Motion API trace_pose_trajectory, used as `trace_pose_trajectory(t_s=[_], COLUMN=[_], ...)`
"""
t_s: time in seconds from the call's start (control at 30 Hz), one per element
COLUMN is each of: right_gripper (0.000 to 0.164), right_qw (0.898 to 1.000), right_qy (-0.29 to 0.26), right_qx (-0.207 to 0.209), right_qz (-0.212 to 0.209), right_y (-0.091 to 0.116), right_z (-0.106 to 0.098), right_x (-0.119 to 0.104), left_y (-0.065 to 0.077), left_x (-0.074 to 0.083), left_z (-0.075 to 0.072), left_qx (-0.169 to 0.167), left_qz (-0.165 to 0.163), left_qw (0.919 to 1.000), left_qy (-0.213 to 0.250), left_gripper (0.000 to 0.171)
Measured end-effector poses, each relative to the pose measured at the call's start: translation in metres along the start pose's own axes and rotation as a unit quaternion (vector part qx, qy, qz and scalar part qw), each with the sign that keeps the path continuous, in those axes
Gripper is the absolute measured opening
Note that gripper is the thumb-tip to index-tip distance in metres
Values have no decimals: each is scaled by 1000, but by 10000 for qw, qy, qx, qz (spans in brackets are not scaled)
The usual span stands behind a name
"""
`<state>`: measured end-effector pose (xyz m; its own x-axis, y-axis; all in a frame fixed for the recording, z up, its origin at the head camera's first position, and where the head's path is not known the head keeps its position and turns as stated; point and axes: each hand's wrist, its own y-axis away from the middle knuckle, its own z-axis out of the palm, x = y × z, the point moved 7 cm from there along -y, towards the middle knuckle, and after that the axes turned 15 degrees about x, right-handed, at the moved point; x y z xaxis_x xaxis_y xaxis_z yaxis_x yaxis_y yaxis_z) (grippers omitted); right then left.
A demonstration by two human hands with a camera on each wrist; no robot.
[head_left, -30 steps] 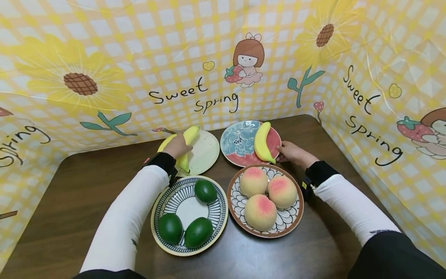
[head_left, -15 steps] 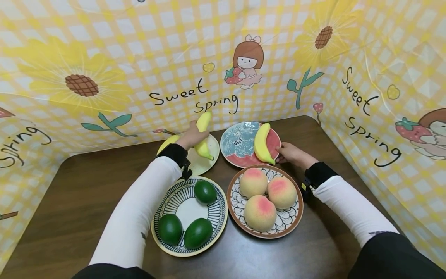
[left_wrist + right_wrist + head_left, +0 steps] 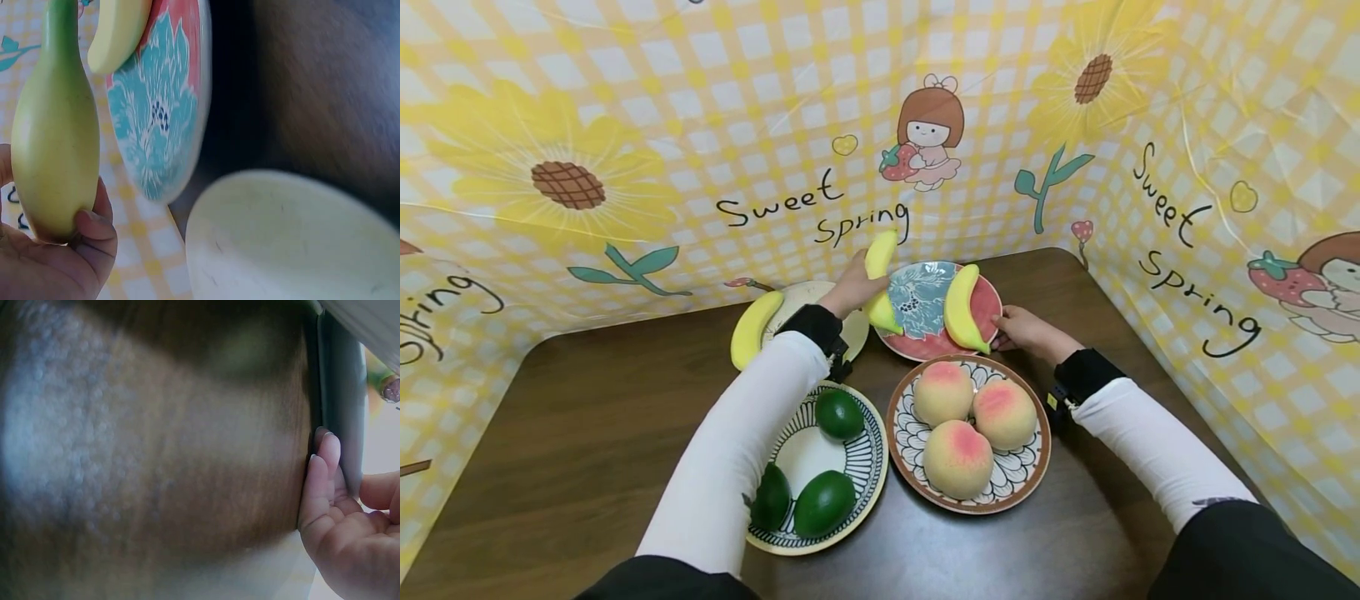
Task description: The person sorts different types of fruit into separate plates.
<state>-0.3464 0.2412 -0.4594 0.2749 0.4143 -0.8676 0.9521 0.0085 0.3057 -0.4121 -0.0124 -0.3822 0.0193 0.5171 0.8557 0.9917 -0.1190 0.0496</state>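
My left hand [image 3: 853,287] grips a yellow banana [image 3: 881,257] around its middle, with the tip pointing up toward the back cloth. In the left wrist view that banana [image 3: 56,137] has a greenish stem end, and the thumb and fingers wrap its lower part. It overlaps the left rim of a blue and red flower-patterned plate [image 3: 917,300]. Another banana [image 3: 960,307] lies on that plate's right side. My right hand [image 3: 1030,329] pinches the plate's right rim, its fingers [image 3: 317,481] under the edge. A third banana [image 3: 752,329] lies on a cream plate [image 3: 808,293] to the left.
In front, a patterned plate [image 3: 872,467] holds green oval fruits [image 3: 824,504], partly hidden by my left sleeve. Beside it, a brown-rimmed plate [image 3: 1039,462] carries three peaches [image 3: 958,458]. A yellow checked cloth [image 3: 760,125] walls the back and right of the wooden table [image 3: 595,417].
My left hand has lifted one banana off the cream plate and carried it right, to the flower plate's left edge. My right hand has stayed at the plate's rim.
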Motion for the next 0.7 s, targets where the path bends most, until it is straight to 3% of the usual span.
trace_pose_trajectory(t_s=[0.27,0.57,0.7], right_gripper=[40,38,37], right_qw=[10000,9999,9999], right_qy=[-18,8,24], right_qx=[29,102,142], right_qz=[27,46,46], right_y=[0,0,0], right_z=[0,-1,-2], right_x=[1,2,1], left_y=[7,0,-5], left_x=[13,9,5], left_z=[22,39,51], left_qx=[-100,84,50], left_qz=[145,57,3], left_qw=[9998,9996,9982], left_qy=[-103,-277,-597], left_gripper=[71,78,78])
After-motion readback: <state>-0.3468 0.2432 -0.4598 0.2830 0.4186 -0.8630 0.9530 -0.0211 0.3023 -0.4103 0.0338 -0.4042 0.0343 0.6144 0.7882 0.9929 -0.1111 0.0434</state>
